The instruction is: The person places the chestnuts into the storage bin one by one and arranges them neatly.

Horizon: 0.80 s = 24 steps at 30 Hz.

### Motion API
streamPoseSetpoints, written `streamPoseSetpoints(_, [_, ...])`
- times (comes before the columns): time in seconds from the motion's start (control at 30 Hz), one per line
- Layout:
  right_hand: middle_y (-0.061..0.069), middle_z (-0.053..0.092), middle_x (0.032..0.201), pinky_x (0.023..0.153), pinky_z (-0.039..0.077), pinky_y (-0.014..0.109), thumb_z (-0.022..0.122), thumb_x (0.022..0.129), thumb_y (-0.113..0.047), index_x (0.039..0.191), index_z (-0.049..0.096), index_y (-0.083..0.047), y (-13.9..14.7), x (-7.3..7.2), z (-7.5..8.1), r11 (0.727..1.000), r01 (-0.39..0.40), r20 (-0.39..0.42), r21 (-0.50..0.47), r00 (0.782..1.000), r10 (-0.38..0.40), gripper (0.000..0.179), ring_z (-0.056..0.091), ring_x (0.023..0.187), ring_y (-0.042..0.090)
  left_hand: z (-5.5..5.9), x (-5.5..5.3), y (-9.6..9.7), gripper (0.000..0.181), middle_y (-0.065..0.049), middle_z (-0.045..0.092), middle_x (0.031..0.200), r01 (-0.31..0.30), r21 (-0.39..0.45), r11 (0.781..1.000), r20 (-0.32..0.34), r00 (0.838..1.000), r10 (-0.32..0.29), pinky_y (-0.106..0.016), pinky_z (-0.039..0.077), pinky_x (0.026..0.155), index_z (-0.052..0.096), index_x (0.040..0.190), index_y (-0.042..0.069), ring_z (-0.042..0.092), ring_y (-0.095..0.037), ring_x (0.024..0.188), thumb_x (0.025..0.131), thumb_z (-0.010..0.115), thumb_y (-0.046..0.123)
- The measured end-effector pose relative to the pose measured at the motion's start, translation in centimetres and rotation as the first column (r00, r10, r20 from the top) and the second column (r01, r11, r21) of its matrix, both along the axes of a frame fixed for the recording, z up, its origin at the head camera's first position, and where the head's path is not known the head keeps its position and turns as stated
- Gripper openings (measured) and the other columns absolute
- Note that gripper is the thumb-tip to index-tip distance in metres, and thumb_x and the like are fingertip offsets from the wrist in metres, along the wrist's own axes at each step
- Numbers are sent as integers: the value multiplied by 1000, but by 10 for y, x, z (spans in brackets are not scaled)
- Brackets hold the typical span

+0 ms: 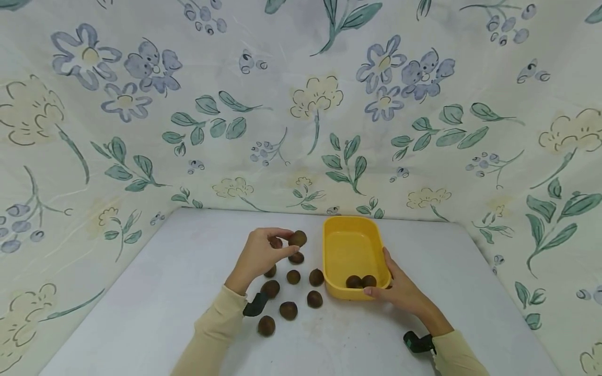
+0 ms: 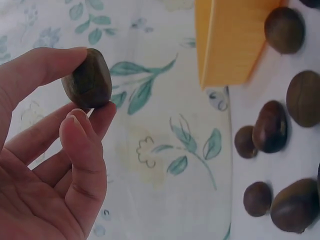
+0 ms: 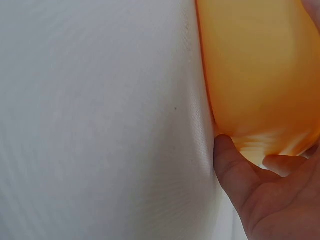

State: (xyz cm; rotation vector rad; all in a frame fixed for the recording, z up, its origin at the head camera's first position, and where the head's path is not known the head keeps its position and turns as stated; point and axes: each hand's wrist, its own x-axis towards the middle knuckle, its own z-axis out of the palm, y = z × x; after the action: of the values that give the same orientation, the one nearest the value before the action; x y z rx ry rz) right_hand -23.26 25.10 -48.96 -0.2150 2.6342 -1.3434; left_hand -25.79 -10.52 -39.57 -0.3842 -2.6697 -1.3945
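Note:
My left hand (image 1: 263,251) pinches a brown chestnut (image 1: 298,238) between its fingertips, held up over the table. The left wrist view shows that chestnut (image 2: 89,79) close up, dark and smooth. Below and around the hand, several more chestnuts (image 1: 288,310) lie loose on the table. My right hand (image 1: 402,287) holds a yellow plastic tub (image 1: 350,295) at its near right corner, thumb at the near rim and fingers along the right side. Two chestnuts (image 1: 361,282) sit inside the tub against its near wall. In the right wrist view, fingers press against the tub's side (image 3: 260,75).
The white table (image 1: 141,308) runs back to a flower-printed cloth (image 1: 282,130) hanging behind and at both sides. One chestnut (image 1: 316,277) lies right beside the tub's left wall. A dark camera strap (image 1: 417,342) shows at the right wrist.

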Motion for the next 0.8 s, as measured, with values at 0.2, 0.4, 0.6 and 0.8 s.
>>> streamPoseSetpoints(0.2, [18, 4, 175, 123, 29, 62, 83, 81, -51, 167, -6, -13, 0, 1, 0, 1000, -4, 3, 1, 1000, 4, 130, 19, 159, 43, -4, 5, 16, 35, -5, 70, 86, 51, 29, 998, 2, 999, -51, -20, 36, 52, 78, 115, 9, 56, -15, 69, 83, 86, 21])
streamPoseSetpoints(0.4, [17, 4, 175, 123, 28, 61, 83, 81, -51, 167, -6, -14, 0, 0, 0, 1000, -6, 0, -5, 1000, 6, 129, 20, 159, 42, -10, 9, 30, 35, -3, 69, 81, 90, 43, 995, 24, 996, -91, -20, 39, 53, 78, 114, 9, 59, -13, 69, 82, 87, 19])
streamPoseSetpoints(0.6, [18, 4, 175, 123, 29, 61, 83, 82, -51, 167, -6, -13, 0, 0, 0, 1000, -13, -6, 3, 1000, 14, 129, 19, 159, 42, -14, 14, 41, 33, -1, 65, 77, 86, 19, 996, 2, 996, -87, -21, 40, 54, 79, 110, 9, 52, -14, 66, 80, 88, 20])
streamPoseSetpoints(0.8, [18, 3, 175, 124, 27, 61, 83, 82, -50, 166, -7, -13, 1, 0, 1, 1000, -9, 0, 1, 1000, 9, 128, 17, 160, 42, -22, 15, 51, 31, 0, 71, 88, 98, -13, 995, -14, 995, -98, -21, 40, 53, 80, 107, 11, 51, -13, 67, 80, 89, 22])
